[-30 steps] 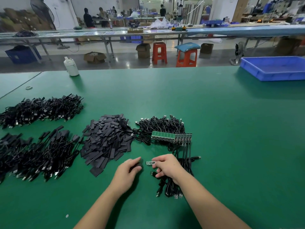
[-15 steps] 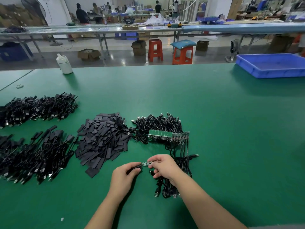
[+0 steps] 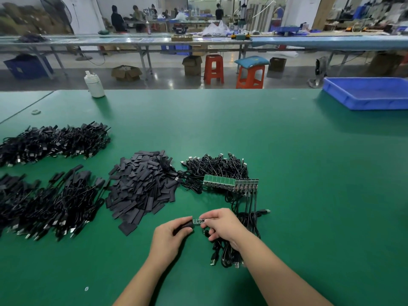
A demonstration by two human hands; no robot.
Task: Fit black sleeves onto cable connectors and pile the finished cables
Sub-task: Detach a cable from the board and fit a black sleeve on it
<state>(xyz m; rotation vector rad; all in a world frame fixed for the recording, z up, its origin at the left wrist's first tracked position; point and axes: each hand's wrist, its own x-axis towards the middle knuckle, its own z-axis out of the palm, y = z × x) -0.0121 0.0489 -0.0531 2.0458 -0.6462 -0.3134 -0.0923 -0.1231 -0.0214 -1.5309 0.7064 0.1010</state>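
Left hand (image 3: pixel 171 236) grips a black sleeve (image 3: pixel 184 225), mouth facing right. Right hand (image 3: pixel 223 225) pinches the small circuit-board connector (image 3: pixel 198 221), long axis left-right, its tip just at the sleeve mouth (how far in, cannot tell). Both near table edge, between the hands. Sleeve stock (image 3: pixel 143 186) far-left; finished cable pile (image 3: pixel 50 206) further left

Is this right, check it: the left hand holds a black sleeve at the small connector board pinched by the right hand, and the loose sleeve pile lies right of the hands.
One error: the head view shows the sleeve pile left of the left hand and right hand. The black sleeve and connector board are as stated.
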